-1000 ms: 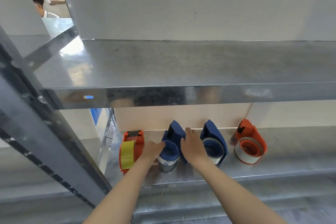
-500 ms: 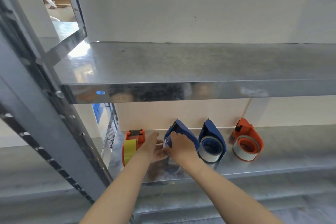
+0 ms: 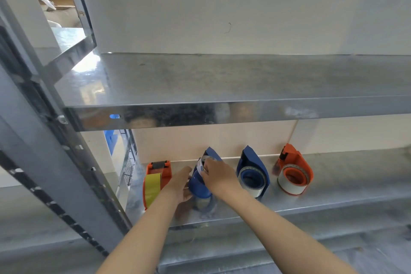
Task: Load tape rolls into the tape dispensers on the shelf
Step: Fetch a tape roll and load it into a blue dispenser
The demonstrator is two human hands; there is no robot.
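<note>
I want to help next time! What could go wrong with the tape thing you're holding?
The blue dispenser sits near the shelf edge, so pulling tape could tip it off. The loose tape end under the right hand might stick to the fingers. The orange dispenser beside the left hand could get bumped.

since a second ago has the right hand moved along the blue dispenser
Yes. The right hand shifted left across the blue dispenser, away from the fixed second blue dispenser.

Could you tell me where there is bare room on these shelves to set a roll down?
The upper metal shelf is bare. The lower shelf is free right of the orange dispenser with white tape. Left of it, dispensers and hands crowd.
</note>
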